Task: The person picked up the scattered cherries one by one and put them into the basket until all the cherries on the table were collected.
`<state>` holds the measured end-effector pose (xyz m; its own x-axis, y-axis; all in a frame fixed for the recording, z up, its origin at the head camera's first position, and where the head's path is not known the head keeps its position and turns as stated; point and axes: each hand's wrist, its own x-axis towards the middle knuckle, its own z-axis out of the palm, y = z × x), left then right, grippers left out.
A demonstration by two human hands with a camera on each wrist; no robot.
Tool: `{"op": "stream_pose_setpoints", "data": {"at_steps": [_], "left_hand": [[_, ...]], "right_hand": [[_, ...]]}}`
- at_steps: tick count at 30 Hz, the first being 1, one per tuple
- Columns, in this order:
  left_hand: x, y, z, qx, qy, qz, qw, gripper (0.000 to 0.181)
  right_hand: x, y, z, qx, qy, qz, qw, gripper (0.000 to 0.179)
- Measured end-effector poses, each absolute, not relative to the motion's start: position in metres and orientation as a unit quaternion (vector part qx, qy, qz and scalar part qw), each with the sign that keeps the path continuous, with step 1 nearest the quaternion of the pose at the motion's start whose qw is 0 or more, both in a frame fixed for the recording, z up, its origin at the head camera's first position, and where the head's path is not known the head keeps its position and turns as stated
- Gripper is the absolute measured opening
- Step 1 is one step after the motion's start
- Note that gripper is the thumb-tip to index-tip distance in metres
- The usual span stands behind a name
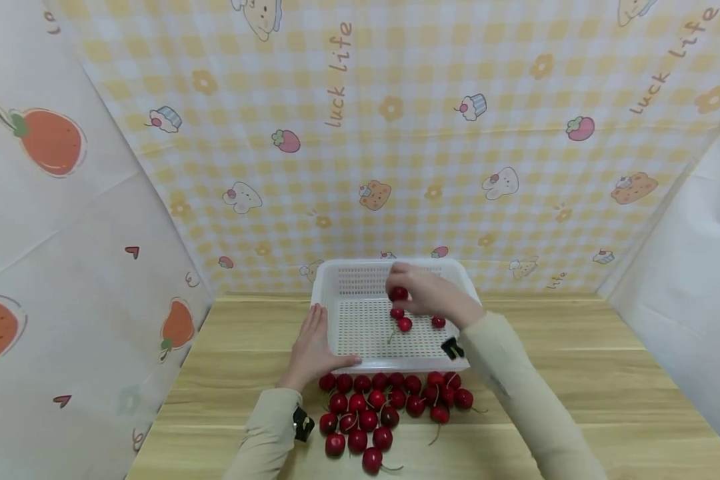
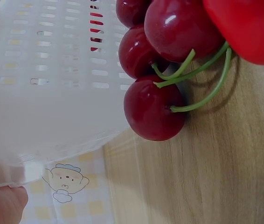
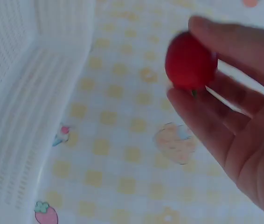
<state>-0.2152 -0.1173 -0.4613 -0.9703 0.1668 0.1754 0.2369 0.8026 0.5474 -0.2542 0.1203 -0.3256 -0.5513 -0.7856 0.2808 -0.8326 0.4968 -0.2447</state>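
My right hand (image 1: 423, 291) is over a white plastic basket (image 1: 390, 365), pinching a red cherry (image 3: 190, 61) between thumb and fingertips. The right wrist view has that cherry raised, its short green stem pointing down. Inside the basket, on its slotted floor, lie a few cherries (image 1: 405, 325). My left hand (image 1: 313, 350) rests at the basket's near left corner, fingers laid straight along the left rim and thumb stretched along the front one. Only a bit of this hand shows in the left wrist view, touching the rim.
Several loose cherries (image 1: 368, 420), some with stems, lie in rough rows on the wooden table (image 1: 546, 400), close against the basket's front wall. Behind the table hangs a yellow checked cloth (image 1: 420, 153). White printed sheets (image 1: 96, 200) stand at both sides.
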Motion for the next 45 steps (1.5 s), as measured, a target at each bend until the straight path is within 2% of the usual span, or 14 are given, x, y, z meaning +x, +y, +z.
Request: {"op": "stream_pose_setpoints", "data": {"at_steps": [4, 9, 18, 25, 31, 38, 45], "left_hand": [[-0.214, -0.117, -0.462, -0.104, -0.945, -0.304, 0.057, 0.126], [-0.214, -0.116, -0.462, -0.099, -0.949, -0.295, 0.045, 0.128], [-0.215, -0.115, -0.463, -0.098, -0.951, -0.291, 0.041, 0.129], [-0.214, -0.115, -0.463, -0.099, -0.948, -0.298, 0.049, 0.129], [-0.214, -0.116, -0.462, -0.103, -0.950, -0.290, 0.045, 0.129], [-0.212, -0.116, -0.459, -0.102, -0.951, -0.288, 0.044, 0.128], [-0.213, -0.119, -0.460, -0.102, -0.951, -0.287, 0.049, 0.127]], "right_hand": [[-0.293, 0.108, -0.328, 0.436, -0.884, 0.161, 0.041, 0.010], [-0.328, 0.097, -0.348, 0.389, -0.908, 0.153, -0.034, 0.010], [-0.366, 0.090, -0.380, 0.330, -0.920, 0.183, -0.101, 0.011], [-0.376, 0.091, -0.405, 0.262, -0.939, 0.190, -0.115, 0.009], [-0.376, 0.091, -0.425, 0.209, -0.944, 0.216, -0.138, 0.016], [-0.384, 0.092, -0.446, 0.212, -0.941, 0.218, -0.146, 0.015], [-0.381, 0.088, -0.446, 0.202, -0.945, 0.203, -0.157, 0.013]]}}
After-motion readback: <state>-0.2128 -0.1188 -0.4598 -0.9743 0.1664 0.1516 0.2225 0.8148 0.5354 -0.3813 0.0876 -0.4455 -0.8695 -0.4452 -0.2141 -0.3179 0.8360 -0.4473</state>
